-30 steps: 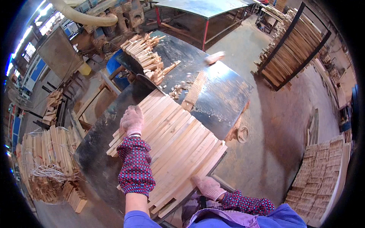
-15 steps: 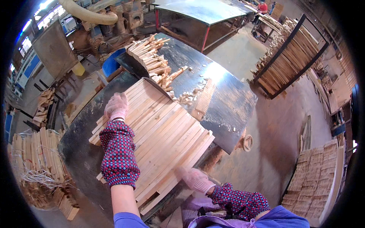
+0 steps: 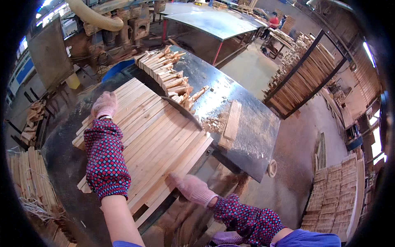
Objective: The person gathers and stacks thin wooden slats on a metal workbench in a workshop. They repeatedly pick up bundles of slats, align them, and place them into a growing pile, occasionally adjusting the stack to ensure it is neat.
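A batch of pale wooden strips (image 3: pixel 152 140) lies side by side on a dark metal table (image 3: pixel 57 136). My left hand (image 3: pixel 105 106), in a pink knit glove, is closed over the batch's far left side, its fingers mostly hidden. My right hand (image 3: pixel 192 188), gloved alike, is closed against the outer strip on the near right side. Its fingertips are partly hidden. Beyond a dark curved edge (image 3: pixel 185 108), at the strips' far ends, sits a row of short, splintered offcuts (image 3: pixel 164 76). A flat wood piece (image 3: pixel 233 120) lies to the right among chips.
Bundled strips (image 3: pixel 35 177) stand at left, and stacked wood (image 3: pixel 335 199) at right. A metal rack of strips (image 3: pixel 304 76) rises at the far right. Behind are a large table (image 3: pixel 210 20), a hose (image 3: pixel 96 17) and a person in red (image 3: pixel 273 20).
My hands and the strips have moved left and toward me along the curved edge, away from part of the offcut row. The view has shifted slightly as well.
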{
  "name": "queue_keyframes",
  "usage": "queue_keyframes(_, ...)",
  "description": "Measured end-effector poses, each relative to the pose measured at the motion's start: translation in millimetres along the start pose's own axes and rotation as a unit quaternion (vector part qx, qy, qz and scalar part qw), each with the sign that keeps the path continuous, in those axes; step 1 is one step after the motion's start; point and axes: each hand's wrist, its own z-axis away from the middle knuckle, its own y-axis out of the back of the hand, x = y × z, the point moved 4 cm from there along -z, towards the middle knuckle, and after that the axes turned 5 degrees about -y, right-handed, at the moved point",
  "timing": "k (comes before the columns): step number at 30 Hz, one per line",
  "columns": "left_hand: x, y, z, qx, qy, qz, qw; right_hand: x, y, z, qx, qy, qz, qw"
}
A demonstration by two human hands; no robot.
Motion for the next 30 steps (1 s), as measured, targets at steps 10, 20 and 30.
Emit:
queue_keyframes(10, 16.6, 41.6, 27.5, -0.045, -0.019, -0.018, 0.999, -10.6, -2.1, -7.9, 0.008, -0.136, -0.074, 0.988)
queue_keyframes(20, 8.4, 35.2, 85.6, 0.015, 0.002, -0.057, 0.998, 44.5, -16.9, 30.8, 0.125, 0.041, 0.157, 0.979)
queue_keyframes(30, 13.5, 67.7, 325.1, -0.045, -0.160, -0.068, 0.984, 64.7, -7.0, 71.0, 0.096, 0.005, 0.150, 0.984)
